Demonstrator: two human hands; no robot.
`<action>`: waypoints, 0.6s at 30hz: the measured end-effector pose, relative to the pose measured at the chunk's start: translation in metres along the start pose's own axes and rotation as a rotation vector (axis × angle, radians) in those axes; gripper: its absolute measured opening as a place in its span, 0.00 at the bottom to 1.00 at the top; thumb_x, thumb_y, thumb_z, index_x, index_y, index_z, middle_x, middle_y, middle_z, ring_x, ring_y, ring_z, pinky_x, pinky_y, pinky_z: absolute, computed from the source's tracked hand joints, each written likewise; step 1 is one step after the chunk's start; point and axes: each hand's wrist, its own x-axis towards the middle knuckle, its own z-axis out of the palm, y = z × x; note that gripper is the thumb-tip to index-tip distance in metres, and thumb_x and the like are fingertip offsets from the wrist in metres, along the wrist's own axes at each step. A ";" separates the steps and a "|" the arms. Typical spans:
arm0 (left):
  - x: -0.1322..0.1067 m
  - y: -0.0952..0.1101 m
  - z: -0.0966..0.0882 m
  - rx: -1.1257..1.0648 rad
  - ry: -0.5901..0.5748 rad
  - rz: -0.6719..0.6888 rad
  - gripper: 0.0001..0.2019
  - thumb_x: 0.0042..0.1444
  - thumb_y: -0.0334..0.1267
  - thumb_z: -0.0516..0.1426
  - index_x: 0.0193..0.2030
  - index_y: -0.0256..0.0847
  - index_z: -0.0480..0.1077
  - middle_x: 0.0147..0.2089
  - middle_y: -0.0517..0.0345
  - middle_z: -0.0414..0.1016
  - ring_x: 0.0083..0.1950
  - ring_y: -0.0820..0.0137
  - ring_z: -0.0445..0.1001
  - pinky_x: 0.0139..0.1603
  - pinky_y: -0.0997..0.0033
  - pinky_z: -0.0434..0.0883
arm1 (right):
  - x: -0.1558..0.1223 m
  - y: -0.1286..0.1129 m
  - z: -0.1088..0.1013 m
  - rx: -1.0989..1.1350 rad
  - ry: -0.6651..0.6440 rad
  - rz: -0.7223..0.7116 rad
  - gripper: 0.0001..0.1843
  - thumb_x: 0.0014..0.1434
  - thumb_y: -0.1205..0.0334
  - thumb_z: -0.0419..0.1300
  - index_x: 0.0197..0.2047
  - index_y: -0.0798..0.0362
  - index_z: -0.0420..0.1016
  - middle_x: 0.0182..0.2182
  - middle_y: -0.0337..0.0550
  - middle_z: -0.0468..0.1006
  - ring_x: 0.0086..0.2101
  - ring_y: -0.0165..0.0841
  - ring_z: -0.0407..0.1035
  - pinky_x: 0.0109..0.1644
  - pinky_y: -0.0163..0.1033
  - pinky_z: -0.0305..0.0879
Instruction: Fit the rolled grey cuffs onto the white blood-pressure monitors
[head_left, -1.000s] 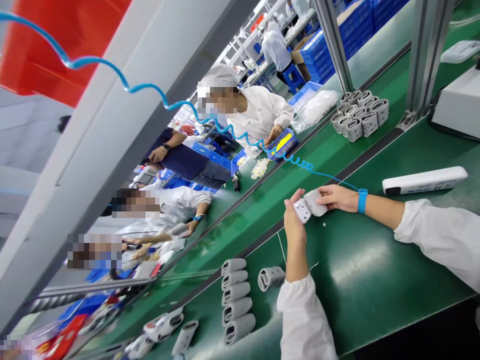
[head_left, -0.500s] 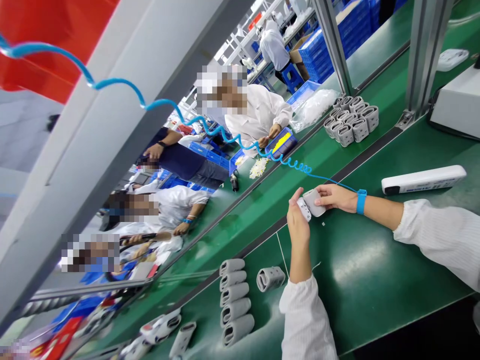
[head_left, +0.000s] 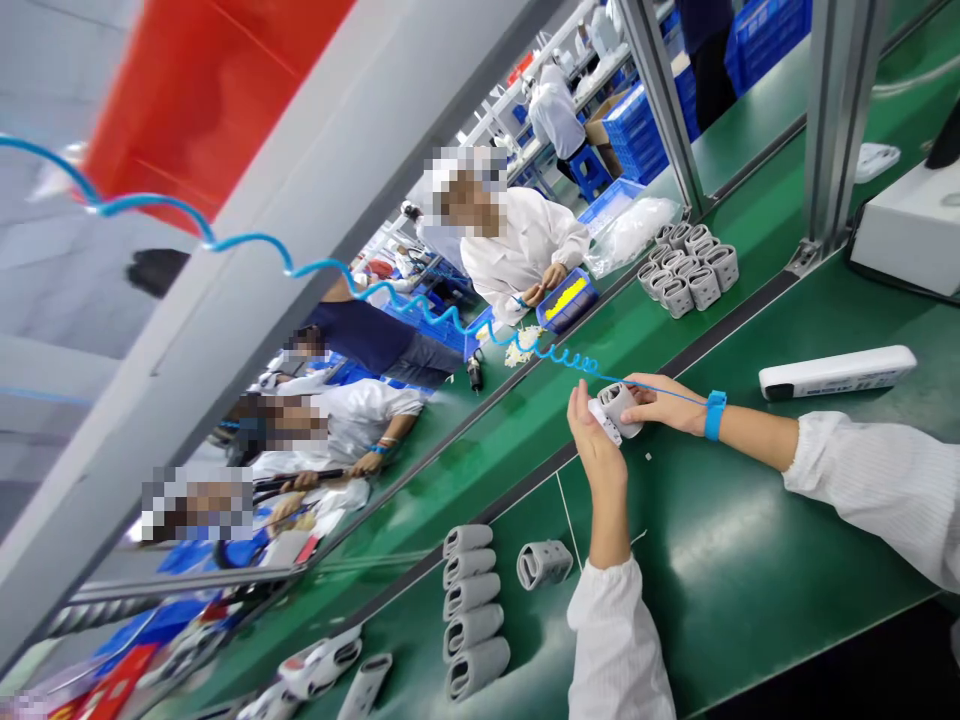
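Note:
My left hand point(head_left: 595, 443) and my right hand point(head_left: 663, 403) meet above the green bench point(head_left: 720, 540), both closed on one small grey-and-white plastic housing point(head_left: 616, 410). The left hand grips its white end, and the right hand's fingers wrap the grey end. A blue wrist strap point(head_left: 714, 414) sits on my right wrist, and its coiled blue cord point(head_left: 420, 305) runs up to the left. White sleeves cover both forearms.
A row of grey housings point(head_left: 471, 610) and a single one point(head_left: 544, 564) lie near my left elbow. More grey housings point(head_left: 686, 268) are stacked on the conveyor. A long white device point(head_left: 836, 372) lies to the right. Several people in white coats work across the line.
My hands have stayed together on the housing, shifting slightly. The camera view has tilted, so the bench objects sit a little differently in the picture.

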 end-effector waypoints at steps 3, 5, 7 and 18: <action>0.003 0.003 -0.004 0.101 0.081 0.035 0.36 0.77 0.66 0.51 0.81 0.47 0.68 0.76 0.42 0.69 0.79 0.51 0.69 0.80 0.57 0.65 | 0.004 -0.015 -0.001 -0.130 -0.012 -0.113 0.32 0.53 0.57 0.82 0.59 0.51 0.81 0.54 0.46 0.85 0.54 0.44 0.79 0.64 0.50 0.77; 0.003 0.010 -0.006 0.105 0.038 0.032 0.32 0.76 0.62 0.55 0.77 0.47 0.73 0.70 0.44 0.75 0.76 0.52 0.72 0.79 0.57 0.65 | 0.007 -0.026 -0.002 -0.219 -0.026 -0.181 0.32 0.55 0.56 0.81 0.61 0.51 0.81 0.57 0.48 0.83 0.57 0.46 0.78 0.66 0.51 0.75; 0.002 0.019 -0.009 0.077 -0.005 0.061 0.25 0.75 0.58 0.59 0.68 0.46 0.81 0.64 0.46 0.81 0.72 0.52 0.74 0.78 0.56 0.66 | 0.009 -0.036 -0.003 -0.313 -0.045 -0.246 0.29 0.57 0.58 0.79 0.61 0.50 0.81 0.59 0.49 0.82 0.60 0.47 0.77 0.68 0.51 0.74; 0.004 0.044 -0.018 -0.137 -0.092 -0.225 0.27 0.51 0.57 0.77 0.50 0.39 0.86 0.42 0.54 0.86 0.41 0.63 0.83 0.42 0.68 0.78 | 0.003 -0.074 0.005 -0.815 -0.303 -0.472 0.37 0.56 0.79 0.64 0.67 0.47 0.82 0.68 0.51 0.80 0.69 0.46 0.72 0.78 0.56 0.65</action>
